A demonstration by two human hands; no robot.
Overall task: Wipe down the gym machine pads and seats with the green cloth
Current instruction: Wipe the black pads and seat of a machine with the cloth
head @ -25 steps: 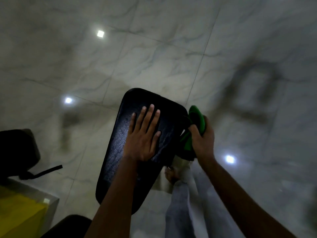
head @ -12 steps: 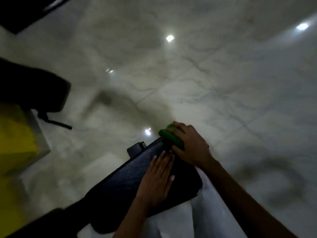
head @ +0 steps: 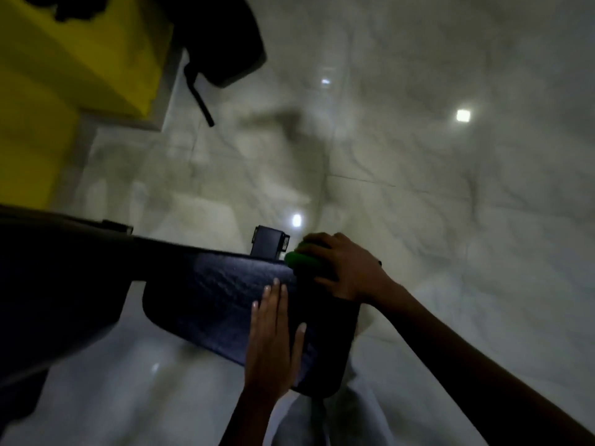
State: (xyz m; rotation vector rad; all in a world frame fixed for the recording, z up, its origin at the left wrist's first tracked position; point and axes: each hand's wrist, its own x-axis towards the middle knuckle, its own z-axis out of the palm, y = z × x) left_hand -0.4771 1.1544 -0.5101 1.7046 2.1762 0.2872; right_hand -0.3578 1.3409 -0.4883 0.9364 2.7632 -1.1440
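- Right hand (head: 346,268) curls its fingers over a bunched bright green cloth (head: 301,259) and presses it against the far upper corner of a dark navy, textured vinyl machine pad (head: 219,297).
- Left hand (head: 273,336) lies flat on the near part of that pad, fingers straight and close together, thumb spread to the side, holding nothing.
- The pad runs slantwise across the view, its rounded right end below the two hands; only a small fold of the cloth shows past the right hand's fingers.
- A small black rectangular bracket (head: 269,243) stands up just behind the pad's far edge, right beside the cloth.
- A second, darker padded surface (head: 58,278) fills the left side, overlapping the pad's left end.
- Pale marble-patterned glossy floor tiles (head: 418,188) lie beneath, with bright spots of reflected light.
- A yellow block (head: 80,53) and a black padded shape (head: 222,37) sit at the upper left, blurred.
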